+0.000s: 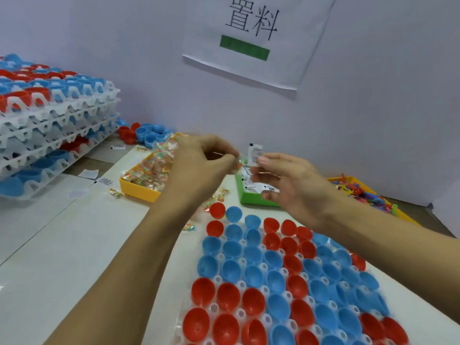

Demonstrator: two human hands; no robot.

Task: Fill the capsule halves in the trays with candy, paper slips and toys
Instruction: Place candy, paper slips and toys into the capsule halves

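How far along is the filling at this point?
Done: a stack of trays sits at left, contents unclear. In hand: right hand pinches a paper slip over the green bin; left hand is curled beside it. Left: near tray's capsule halves look empty.

Both my forearms reach fwd, bare, converging toward centre. My left hand (199, 158) is up w/ wrist bent, fingers curled in, thumb and fingertips pinched together at its right edge; what's in the pinch is too blurred to tell. My right hand (286, 180) sits just beside it, palm turned left, thumb and forefinger nipping a small white printed paper slip (255, 153), other fingers loosely spread.
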